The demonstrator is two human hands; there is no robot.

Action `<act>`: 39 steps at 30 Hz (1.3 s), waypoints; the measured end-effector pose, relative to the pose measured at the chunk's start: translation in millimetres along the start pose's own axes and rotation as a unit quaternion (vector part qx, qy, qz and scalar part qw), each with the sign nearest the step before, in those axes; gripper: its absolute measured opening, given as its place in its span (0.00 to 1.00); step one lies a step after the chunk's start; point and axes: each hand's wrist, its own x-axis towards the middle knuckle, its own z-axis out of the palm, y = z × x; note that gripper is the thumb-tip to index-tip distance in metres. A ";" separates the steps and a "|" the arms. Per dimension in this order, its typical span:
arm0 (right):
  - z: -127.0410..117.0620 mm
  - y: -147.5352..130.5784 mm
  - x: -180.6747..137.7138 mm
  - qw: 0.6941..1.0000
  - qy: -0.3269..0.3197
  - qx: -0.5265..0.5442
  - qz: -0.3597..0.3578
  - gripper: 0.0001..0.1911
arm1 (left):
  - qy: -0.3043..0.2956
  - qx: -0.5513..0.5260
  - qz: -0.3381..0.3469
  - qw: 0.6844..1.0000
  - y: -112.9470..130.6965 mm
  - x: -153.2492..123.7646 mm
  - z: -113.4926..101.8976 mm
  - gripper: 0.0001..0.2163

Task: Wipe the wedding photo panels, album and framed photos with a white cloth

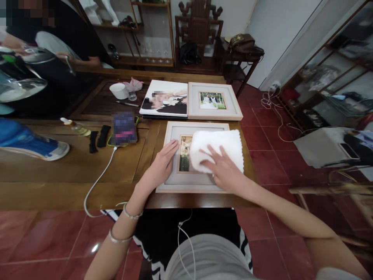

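Observation:
A picture frame [170,177] with a pale wooden border and a small photo inside lies flat near the table's front edge. Over the right part of its face is a white cloth [217,142] with a scalloped edge, hiding part of the photo. My right hand [223,167] presses on the cloth from above, fingers spread out. On the frame's left side rests my left hand [163,163], its fingers stretched out flat and pointing away from me.
Behind lie a second framed photo [233,103] and a white-edged photo panel [148,95]. A phone [124,128] on a white cable, a dropper bottle [77,127], a white cup [119,91] and a blue shoe [32,142] are to the left. Another person [75,42] stands across the table.

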 end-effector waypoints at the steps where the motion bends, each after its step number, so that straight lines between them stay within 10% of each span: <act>1: 2.3 9.4 11.7 0.999 0.026 -0.020 0.022 0.34 | 0.001 -0.002 0.000 1.000 -0.5 0.1 0.4 0.25; 9: 7.2 15.4 83.0 0.992 0.054 -0.101 0.050 0.34 | 0.051 -0.030 -0.033 0.998 13.1 3.0 -1.1 0.22; 19: 9.9 -59.3 27.9 0.985 -0.041 -0.074 -0.148 0.17 | 0.084 -0.041 -0.061 0.994 18.7 2.5 -5.4 0.24; 31: -2.3 -0.4 -61.4 0.995 0.012 -0.094 0.008 0.22 | 0.002 0.024 -0.040 0.999 11.0 3.5 1.2 0.21; 39: -6.3 62.8 2.7 0.982 0.149 -0.032 0.111 0.28 | -0.005 0.032 -0.033 0.999 8.2 4.3 3.9 0.21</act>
